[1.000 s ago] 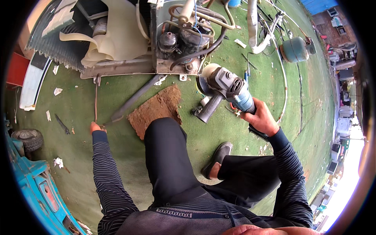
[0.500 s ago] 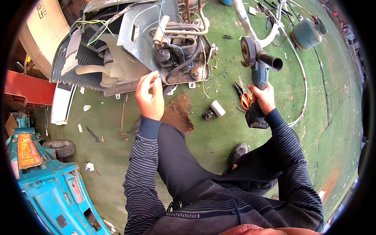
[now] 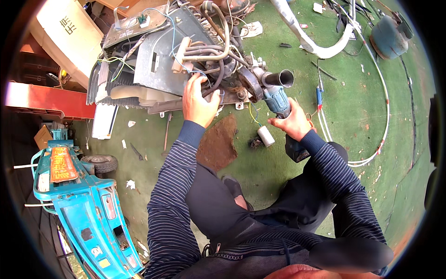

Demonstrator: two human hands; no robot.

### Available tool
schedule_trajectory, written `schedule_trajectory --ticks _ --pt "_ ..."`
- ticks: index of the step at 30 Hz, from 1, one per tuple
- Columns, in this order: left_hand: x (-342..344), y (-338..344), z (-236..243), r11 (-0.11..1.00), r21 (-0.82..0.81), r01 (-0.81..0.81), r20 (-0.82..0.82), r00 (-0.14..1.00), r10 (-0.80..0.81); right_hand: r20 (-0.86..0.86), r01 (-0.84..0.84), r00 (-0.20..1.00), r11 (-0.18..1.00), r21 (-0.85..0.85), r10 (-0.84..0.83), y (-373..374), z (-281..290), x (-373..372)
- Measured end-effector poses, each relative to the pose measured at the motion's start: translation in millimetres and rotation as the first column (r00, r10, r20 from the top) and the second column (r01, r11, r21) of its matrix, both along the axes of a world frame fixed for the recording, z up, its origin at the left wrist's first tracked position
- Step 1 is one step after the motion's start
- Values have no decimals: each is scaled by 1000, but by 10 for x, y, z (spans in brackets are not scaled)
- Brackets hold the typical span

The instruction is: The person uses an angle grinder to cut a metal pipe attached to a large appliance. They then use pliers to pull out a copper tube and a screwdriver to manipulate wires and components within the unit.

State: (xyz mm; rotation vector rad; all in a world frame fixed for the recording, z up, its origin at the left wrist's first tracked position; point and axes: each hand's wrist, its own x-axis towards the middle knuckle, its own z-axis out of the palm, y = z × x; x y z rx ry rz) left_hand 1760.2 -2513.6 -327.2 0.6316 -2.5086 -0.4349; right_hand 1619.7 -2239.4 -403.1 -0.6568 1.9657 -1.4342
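My right hand (image 3: 293, 122) is closed on the handle of a blue-grey angle grinder (image 3: 277, 100) with a black battery. Its disc (image 3: 249, 84) is at the lower right of a dismantled metal unit (image 3: 162, 60), beside its pipework (image 3: 211, 55); I cannot tell whether they touch. My left hand (image 3: 200, 103) grips a dark hose (image 3: 218, 75) on the unit, a blue wire near its fingertips. Below lie a silver cylinder (image 3: 266, 136) with wires and a rusty sheet (image 3: 217, 139). Orange-handled pliers are partly hidden behind my right hand.
A turquoise vehicle (image 3: 88, 218) stands at lower left, below a red metal piece (image 3: 49, 100) and cardboard (image 3: 65, 42). White wrapped pipe (image 3: 320, 49), long hoses (image 3: 384, 116), a gas cylinder (image 3: 389, 39) and scattered scraps lie on the green floor (image 3: 357, 107).
My left hand has risen from the floor to the unit's hoses. The grinder has turned and moved left, its disc now at the unit. My view has shifted too.
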Motion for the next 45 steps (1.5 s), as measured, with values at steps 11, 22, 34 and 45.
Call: schedule_trajectory --ticks 11,22,34,45 --pt "-170 -732 -169 477 867 -141 -27 945 327 351 -63 933 997 -49 76 -276 -91 -22" --pt "-364 -788 -172 208 978 28 -85 959 269 207 -222 953 975 -14 220 -365 84 -410" --pt "-357 -799 -209 215 976 22 -84 955 285 -61 -107 993 994 -26 106 -439 21 -452" --pt "-350 -822 -224 244 969 24 -85 966 245 -5 -212 977 977 10 212 -487 -90 -793"
